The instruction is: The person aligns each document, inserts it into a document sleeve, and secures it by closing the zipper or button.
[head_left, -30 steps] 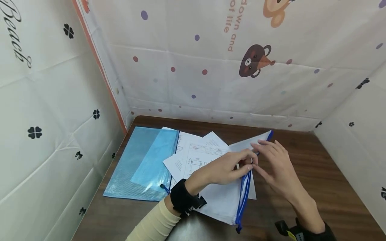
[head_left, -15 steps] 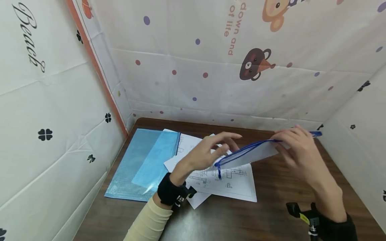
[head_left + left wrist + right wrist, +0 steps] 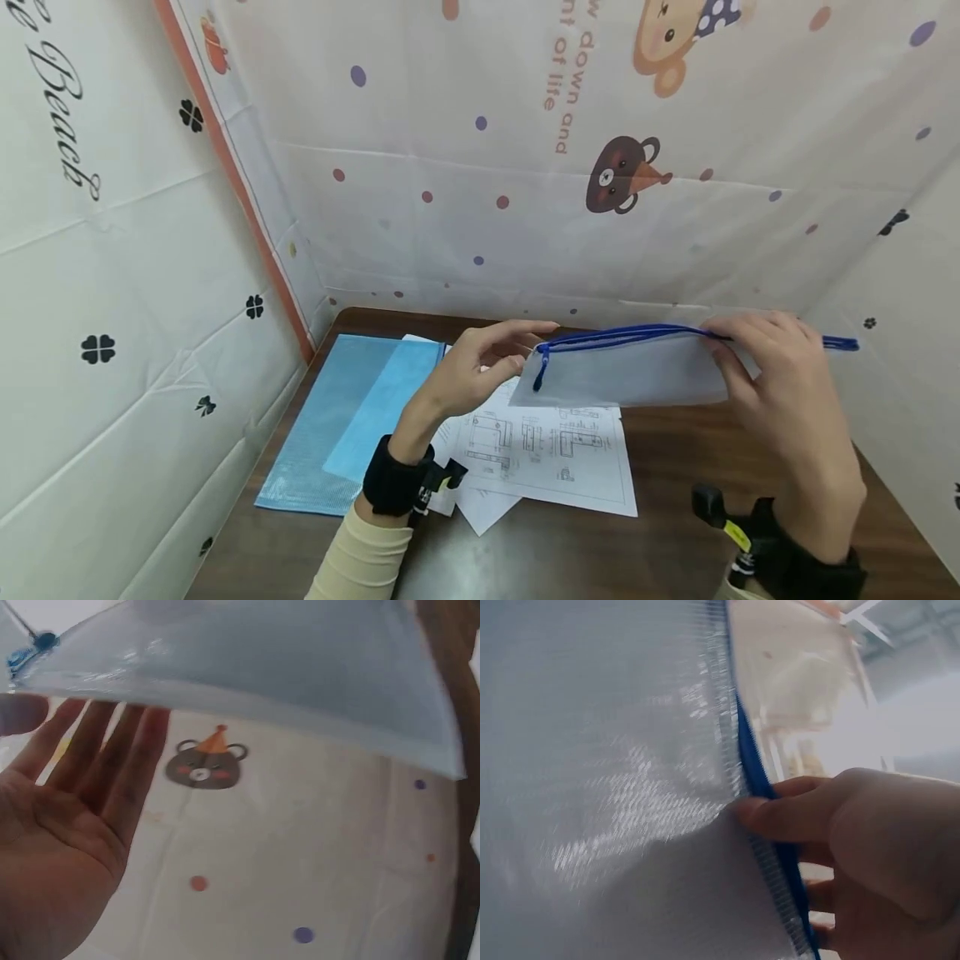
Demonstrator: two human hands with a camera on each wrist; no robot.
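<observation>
A clear zip pouch (image 3: 626, 373) with a blue zipper edge is raised above the table, that edge uppermost. My right hand (image 3: 787, 392) grips it along the zipper; in the right wrist view the thumb (image 3: 756, 816) presses the pouch's near face (image 3: 615, 750). At the other end, by the blue zipper pull (image 3: 538, 379), is my left hand (image 3: 476, 371). Its fingers look nearly straight in the left wrist view, with their tips hidden behind the pouch's edge (image 3: 262, 667). Printed drawing sheets (image 3: 551, 458) overlap on the table below the pouch.
A blue mesh zip pouch (image 3: 315, 442) lies flat at the left of the brown table (image 3: 697, 475), partly beside the sheets. Printed cloth walls (image 3: 420, 233) enclose the table's back and sides.
The clear pouch has been lifted off the sheets and turned with its zipper edge up. My right hand took hold of that edge; my left hand moved left to the pull end.
</observation>
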